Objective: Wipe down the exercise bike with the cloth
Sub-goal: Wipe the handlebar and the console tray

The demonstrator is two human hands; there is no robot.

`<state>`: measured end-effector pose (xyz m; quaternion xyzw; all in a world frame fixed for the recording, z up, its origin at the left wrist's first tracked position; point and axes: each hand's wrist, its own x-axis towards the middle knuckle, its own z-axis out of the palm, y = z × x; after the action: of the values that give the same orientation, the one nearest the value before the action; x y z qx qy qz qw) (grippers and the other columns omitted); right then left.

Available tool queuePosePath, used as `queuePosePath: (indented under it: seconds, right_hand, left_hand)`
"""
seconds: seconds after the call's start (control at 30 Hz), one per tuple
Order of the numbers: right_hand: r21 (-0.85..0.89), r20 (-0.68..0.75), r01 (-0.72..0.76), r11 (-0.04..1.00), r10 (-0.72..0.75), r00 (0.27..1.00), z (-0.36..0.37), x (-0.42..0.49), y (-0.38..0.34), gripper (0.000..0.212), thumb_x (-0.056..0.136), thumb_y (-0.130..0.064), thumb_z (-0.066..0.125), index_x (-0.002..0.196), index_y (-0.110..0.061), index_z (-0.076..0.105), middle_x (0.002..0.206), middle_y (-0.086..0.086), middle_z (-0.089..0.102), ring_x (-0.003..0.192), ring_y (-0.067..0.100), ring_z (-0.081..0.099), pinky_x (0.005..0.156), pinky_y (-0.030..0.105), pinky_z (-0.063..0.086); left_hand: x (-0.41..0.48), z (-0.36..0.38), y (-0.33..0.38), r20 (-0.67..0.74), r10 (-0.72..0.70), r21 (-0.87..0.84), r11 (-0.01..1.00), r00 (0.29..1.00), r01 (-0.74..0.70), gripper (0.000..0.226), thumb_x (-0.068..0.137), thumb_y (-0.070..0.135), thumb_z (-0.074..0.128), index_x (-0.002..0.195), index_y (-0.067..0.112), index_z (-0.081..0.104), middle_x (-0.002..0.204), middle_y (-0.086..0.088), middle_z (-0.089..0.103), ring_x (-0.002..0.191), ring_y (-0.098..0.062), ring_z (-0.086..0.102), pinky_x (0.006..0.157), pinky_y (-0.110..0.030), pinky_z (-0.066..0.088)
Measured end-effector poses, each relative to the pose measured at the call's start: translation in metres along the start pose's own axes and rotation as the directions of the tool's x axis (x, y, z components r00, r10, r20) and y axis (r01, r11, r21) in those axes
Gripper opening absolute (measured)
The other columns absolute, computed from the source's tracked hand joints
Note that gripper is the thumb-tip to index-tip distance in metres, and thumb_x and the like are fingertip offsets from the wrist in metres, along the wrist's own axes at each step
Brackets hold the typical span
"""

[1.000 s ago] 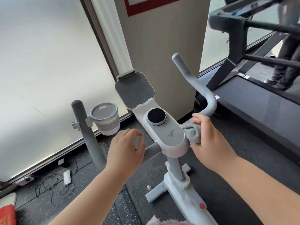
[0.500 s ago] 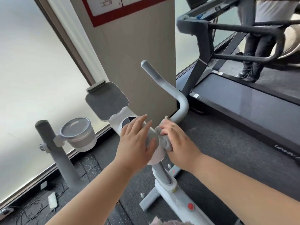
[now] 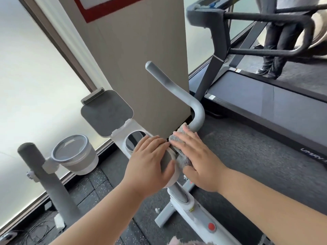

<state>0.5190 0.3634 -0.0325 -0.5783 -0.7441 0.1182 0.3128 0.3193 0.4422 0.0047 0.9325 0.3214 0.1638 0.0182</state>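
A white and grey exercise bike (image 3: 196,220) stands in the middle of the head view, with a round black dial (image 3: 135,141) on its console and a grey tablet holder (image 3: 106,112) behind it. My left hand (image 3: 150,165) lies over the console's near end, fingers wrapped on its edge. My right hand (image 3: 196,156) presses a grey fluffy cloth (image 3: 180,154) flat against the console's right side, at the base of the curved right handlebar (image 3: 178,92). The left handlebar (image 3: 35,165) carries a grey cup holder (image 3: 76,154).
A black treadmill (image 3: 265,103) stands to the right, with a person's legs (image 3: 276,41) beyond it. A beige pillar (image 3: 141,50) rises just behind the bike. Frosted windows fill the left side. Cables and a white plug (image 3: 59,221) lie on the dark floor at lower left.
My left hand moved from beside the console onto its near end. My right hand with the cloth shifted onto the console's right side and flattened out. The view swung towards the treadmill.
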Motion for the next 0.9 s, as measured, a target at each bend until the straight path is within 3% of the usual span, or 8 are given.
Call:
queuePosePath:
  seconds: [0.1, 0.2, 0.3, 0.43, 0.5, 0.63, 0.77, 0.9]
  right_hand:
    - [-0.187, 0.025, 0.078, 0.979, -0.074, 0.997, -0.015, 0.007, 0.021, 0.062, 0.097, -0.042, 0.041, 0.156, -0.023, 0.038, 0.163, -0.003, 0.031, 0.158, 0.021, 0.007, 0.127, 0.047, 0.006]
    - [-0.257, -0.049, -0.021, 0.966, 0.009, 0.999, -0.025, 0.024, 0.043, 0.051, 0.096, -0.034, 0.041, 0.144, -0.023, 0.052, 0.151, 0.000, 0.048, 0.155, 0.029, 0.019, 0.127, 0.050, 0.011]
    - [-0.187, -0.137, -0.108, 0.976, 0.083, 0.987, -0.019, 0.029, 0.037, 0.050, 0.090, -0.025, 0.041, 0.136, -0.018, 0.059, 0.145, 0.004, 0.052, 0.153, 0.035, 0.022, 0.124, 0.059, 0.015]
    - [-0.050, -0.066, 0.007, 0.999, -0.011, 0.998, 0.009, 0.012, 0.004, 0.059, 0.089, -0.025, 0.045, 0.146, -0.013, 0.052, 0.154, 0.004, 0.043, 0.157, 0.029, 0.010, 0.126, 0.054, 0.010]
    - [-0.105, -0.033, 0.060, 0.993, -0.063, 0.997, 0.004, 0.014, 0.015, 0.058, 0.089, -0.024, 0.045, 0.147, -0.015, 0.051, 0.154, 0.003, 0.044, 0.156, 0.030, 0.012, 0.125, 0.055, 0.012]
    - [-0.264, -0.057, 0.012, 0.965, -0.028, 0.998, -0.016, 0.024, 0.038, 0.055, 0.090, -0.022, 0.042, 0.142, -0.015, 0.056, 0.148, 0.004, 0.051, 0.154, 0.036, 0.020, 0.126, 0.053, 0.013]
    - [-0.176, -0.133, -0.063, 0.982, 0.040, 0.990, 0.007, 0.017, 0.007, 0.055, 0.091, -0.014, 0.041, 0.143, -0.010, 0.054, 0.156, 0.006, 0.044, 0.156, 0.031, 0.013, 0.126, 0.052, 0.014]
    - [-0.149, -0.050, 0.098, 0.984, -0.107, 0.993, 0.002, 0.014, 0.014, 0.060, 0.087, -0.004, 0.039, 0.144, -0.013, 0.056, 0.154, 0.002, 0.048, 0.154, 0.026, 0.022, 0.125, 0.050, 0.019]
  left_hand:
    - [0.001, 0.000, 0.000, 0.016, -0.004, -0.012, 1.000, 1.000, 0.004, 0.049, 0.092, 0.046, 0.059, 0.128, 0.016, 0.071, 0.131, 0.004, 0.069, 0.133, -0.022, 0.058, 0.123, -0.045, 0.033]
    - [0.002, -0.001, -0.001, 0.028, -0.009, -0.018, 1.000, 1.000, 0.010, 0.049, 0.092, 0.045, 0.058, 0.130, 0.017, 0.070, 0.132, 0.006, 0.067, 0.134, -0.020, 0.056, 0.125, -0.043, 0.030]
    - [0.001, -0.001, 0.000, 0.010, -0.003, -0.030, 1.000, 1.000, 0.004, 0.048, 0.091, 0.043, 0.059, 0.129, 0.016, 0.071, 0.132, 0.005, 0.067, 0.134, -0.021, 0.056, 0.125, -0.043, 0.030]
    - [0.002, 0.001, -0.001, -0.018, -0.002, -0.055, 0.998, 1.000, 0.001, 0.048, 0.091, 0.039, 0.059, 0.128, 0.012, 0.071, 0.133, 0.001, 0.067, 0.133, -0.023, 0.057, 0.122, -0.046, 0.034]
    - [0.002, 0.001, -0.001, -0.018, -0.020, -0.042, 0.999, 1.000, 0.019, 0.051, 0.091, 0.040, 0.058, 0.130, 0.009, 0.070, 0.136, -0.002, 0.066, 0.134, -0.026, 0.057, 0.121, -0.049, 0.035]
    - [0.001, 0.000, 0.000, -0.009, -0.055, 0.003, 0.999, 0.998, 0.055, 0.056, 0.092, 0.044, 0.054, 0.134, 0.009, 0.068, 0.140, -0.002, 0.064, 0.139, -0.026, 0.053, 0.122, -0.053, 0.032]
    - [0.000, 0.001, 0.000, -0.024, -0.044, 0.002, 0.999, 0.999, 0.044, 0.054, 0.091, 0.042, 0.057, 0.133, 0.009, 0.068, 0.138, -0.002, 0.066, 0.138, -0.027, 0.054, 0.121, -0.054, 0.032]
    - [0.001, 0.002, 0.000, -0.017, -0.051, 0.027, 0.998, 0.999, 0.052, 0.056, 0.091, 0.042, 0.057, 0.134, 0.007, 0.067, 0.138, -0.004, 0.065, 0.139, -0.029, 0.053, 0.122, -0.054, 0.031]
